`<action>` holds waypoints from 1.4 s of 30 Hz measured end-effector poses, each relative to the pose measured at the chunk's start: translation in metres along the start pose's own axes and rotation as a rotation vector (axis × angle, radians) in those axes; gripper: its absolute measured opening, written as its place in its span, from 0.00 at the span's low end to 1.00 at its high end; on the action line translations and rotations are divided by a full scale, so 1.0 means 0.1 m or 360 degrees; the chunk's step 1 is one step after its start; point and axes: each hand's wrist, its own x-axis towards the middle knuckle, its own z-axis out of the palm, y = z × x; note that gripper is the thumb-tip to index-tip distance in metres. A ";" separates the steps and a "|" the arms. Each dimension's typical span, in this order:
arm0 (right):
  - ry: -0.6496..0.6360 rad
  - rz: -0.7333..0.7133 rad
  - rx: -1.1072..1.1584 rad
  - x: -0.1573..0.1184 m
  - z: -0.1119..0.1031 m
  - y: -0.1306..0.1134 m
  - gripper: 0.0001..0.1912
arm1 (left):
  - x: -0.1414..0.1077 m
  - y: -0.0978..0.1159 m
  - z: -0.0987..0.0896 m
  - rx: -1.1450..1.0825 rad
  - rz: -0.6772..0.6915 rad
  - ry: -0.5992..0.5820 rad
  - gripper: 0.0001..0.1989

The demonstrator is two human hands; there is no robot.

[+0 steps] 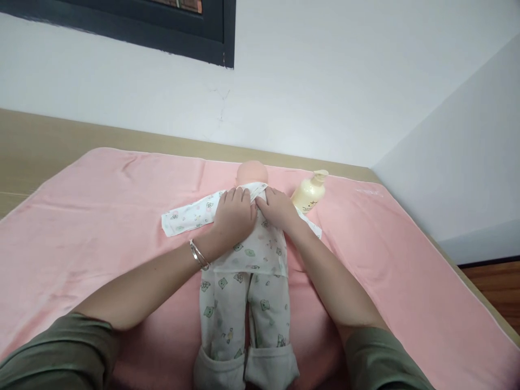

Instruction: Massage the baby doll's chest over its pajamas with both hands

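Observation:
A baby doll [252, 173] lies on its back on a pink mat [134, 216], its head toward the wall. It is dressed in a white long-sleeved baby top [260, 254] with small printed animals and matching trousers [229, 309] with turned-up cuffs. My left hand [235, 216] lies over the chest, its curled fingers on the cloth just below the collar. My right hand [278, 208] pinches the top's collar edge between thumb and fingers. Both hands almost touch, and they hide most of the doll's chest and the neckline. One sleeve stretches out flat on the left.
A cream pump bottle [311, 194] stands on the mat just right of the doll's shoulder, close to my right hand. The mat covers a wooden surface [32, 141] that meets a white wall [304, 97] behind. A dark window frame [195, 32] is at the upper left.

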 end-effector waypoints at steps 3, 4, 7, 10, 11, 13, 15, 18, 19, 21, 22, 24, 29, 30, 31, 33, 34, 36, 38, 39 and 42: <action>0.0010 -0.0001 0.0035 0.00 -0.01 0.00 0.18 | 0.06 -0.07 0.01 -0.0083 -0.0078 -0.0071 0.14; 0.0014 -0.0002 0.0039 -0.01 -0.01 0.00 0.18 | 0.10 -0.11 0.02 -0.0138 -0.0126 -0.0133 0.14; 0.0035 -0.0005 0.0038 -0.02 0.00 -0.01 0.18 | 0.25 -0.26 0.04 -0.0306 -0.0251 -0.0329 0.19; 0.0059 0.0008 0.0038 -0.01 0.02 0.00 0.19 | 0.31 -0.32 0.05 -0.0316 -0.0319 -0.0380 0.21; 0.0062 0.0010 0.0041 0.00 0.03 0.01 0.20 | 0.30 -0.31 0.05 -0.0275 -0.0315 -0.0363 0.21; 0.0056 0.0019 0.0039 0.01 0.05 0.03 0.21 | 0.25 -0.25 0.05 -0.0176 -0.0279 -0.0296 0.20; 0.0039 0.0025 0.0023 0.02 0.06 0.05 0.21 | 0.17 -0.16 0.04 -0.0080 -0.0209 -0.0186 0.19; -0.0033 0.0016 -0.0013 0.05 0.07 0.08 0.21 | 0.06 -0.05 0.03 0.0012 -0.0078 -0.0008 0.16; -0.0056 0.0011 -0.0020 0.06 0.08 0.09 0.21 | 0.04 -0.02 0.02 0.0020 -0.0033 0.0029 0.15; -0.0082 0.0000 -0.0012 0.08 0.08 0.11 0.20 | 0.02 0.00 0.02 0.0002 0.0021 0.0057 0.13; -0.0086 -0.0006 0.0003 0.08 0.07 0.12 0.21 | 0.03 -0.01 0.02 -0.0017 0.0020 0.0050 0.13; -0.0089 -0.0016 0.0036 0.09 0.07 0.14 0.21 | 0.06 -0.03 0.02 -0.0059 -0.0023 0.0013 0.11; -0.0071 -0.0004 0.0045 0.07 0.06 0.12 0.21 | 0.16 -0.14 0.03 -0.0207 -0.0156 -0.0092 0.11; -0.0065 -0.0005 0.0034 0.05 0.06 0.11 0.21 | 0.17 -0.15 0.04 -0.0231 -0.0173 -0.0102 0.11; -0.0052 -0.0006 0.0018 0.04 0.06 0.09 0.21 | 0.18 -0.16 0.04 -0.0247 -0.0187 -0.0110 0.12; -0.0009 -0.0006 -0.0035 0.02 0.06 0.06 0.20 | 0.18 -0.16 0.05 -0.0267 -0.0208 -0.0133 0.14; 0.0015 -0.0006 -0.0061 0.00 0.06 0.04 0.20 | 0.18 -0.17 0.05 -0.0273 -0.0218 -0.0147 0.14; 0.0048 0.0008 -0.0082 -0.01 0.06 0.01 0.20 | 0.19 -0.17 0.04 -0.0286 -0.0245 -0.0168 0.16; 0.0053 0.0027 -0.0062 -0.01 0.07 0.01 0.20 | 0.21 -0.18 0.02 -0.0317 -0.0284 -0.0189 0.19; 0.0057 0.0040 -0.0040 0.00 0.08 0.01 0.20 | 0.22 -0.19 0.01 -0.0339 -0.0306 -0.0205 0.21; 0.0087 0.0066 0.0018 0.02 0.08 0.02 0.22 | 0.25 -0.22 -0.02 -0.0389 -0.0358 -0.0276 0.24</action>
